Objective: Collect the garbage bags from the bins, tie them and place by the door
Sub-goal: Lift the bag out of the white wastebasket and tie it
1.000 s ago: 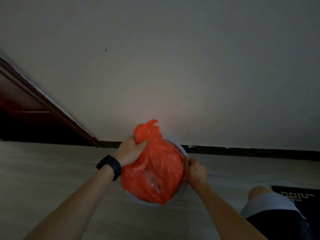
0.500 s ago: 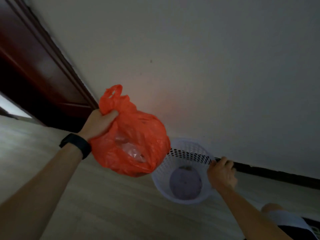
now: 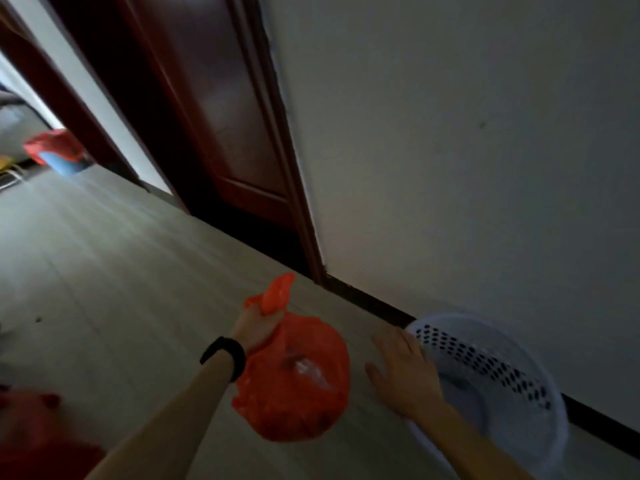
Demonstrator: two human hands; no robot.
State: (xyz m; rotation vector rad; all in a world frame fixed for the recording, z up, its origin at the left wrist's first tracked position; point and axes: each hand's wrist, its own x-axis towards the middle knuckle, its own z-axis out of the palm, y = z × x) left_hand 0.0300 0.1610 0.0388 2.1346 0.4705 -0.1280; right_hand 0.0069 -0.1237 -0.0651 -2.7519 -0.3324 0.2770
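My left hand [image 3: 255, 326] grips the gathered neck of an orange garbage bag [image 3: 298, 386], which hangs full above the floor. Pale rubbish shows through its plastic. To the right, a white perforated bin [image 3: 491, 379] stands against the wall with no bag in it. My right hand [image 3: 403, 370] hovers with straight fingers beside the bin's left rim; I cannot tell whether it touches the rim. A black band sits on my left wrist.
A dark red wooden door [image 3: 221, 109] and frame stand in the wall ahead. Further left, through an opening, a blue bin with an orange bag [image 3: 57, 150] sits on the floor. Something red [image 3: 31, 441] lies at the bottom left. A dark skirting board [image 3: 374, 306] runs along the wall.
My left hand has carried the bag out of the bin and leftward. My right hand has let go of the bin's rim and opened. The view has swung towards the door.
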